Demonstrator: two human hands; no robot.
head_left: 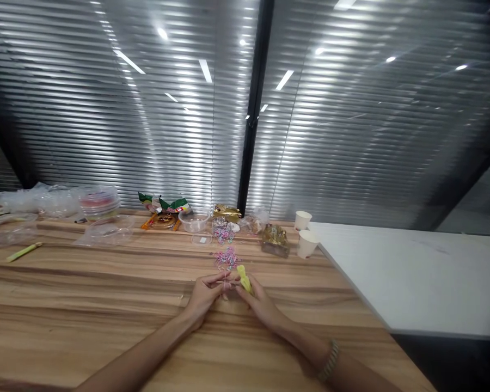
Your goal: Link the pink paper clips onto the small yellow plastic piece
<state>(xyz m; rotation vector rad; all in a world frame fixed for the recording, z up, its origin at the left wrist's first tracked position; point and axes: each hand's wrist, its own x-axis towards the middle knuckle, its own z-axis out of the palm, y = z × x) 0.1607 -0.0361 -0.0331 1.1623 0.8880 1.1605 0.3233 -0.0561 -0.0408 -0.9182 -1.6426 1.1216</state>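
My left hand (pixel 206 294) pinches a thin pink strand (pixel 225 296) that hangs between my two hands, just above the wooden table (pixel 106 326). In my right hand (pixel 261 305) is a small yellow tool (pixel 244 279), its rounded end pointing up and away from me. The fingertips of both hands almost meet. Right beyond them lies a loose pile of small pink, purple and blue pieces (pixel 227 257). More such pieces (pixel 222 233) are in a clear container behind the pile.
Behind stand a clear round bowl (pixel 194 221), green packets (pixel 173 206), a gold package (pixel 275 239) and two paper cups (pixel 308 243). Stacked lids (pixel 99 201), plastic bags (pixel 36 200) and a yellow-green cutter (pixel 24 252) lie left. A white table (pixel 404 277) adjoins on the right.
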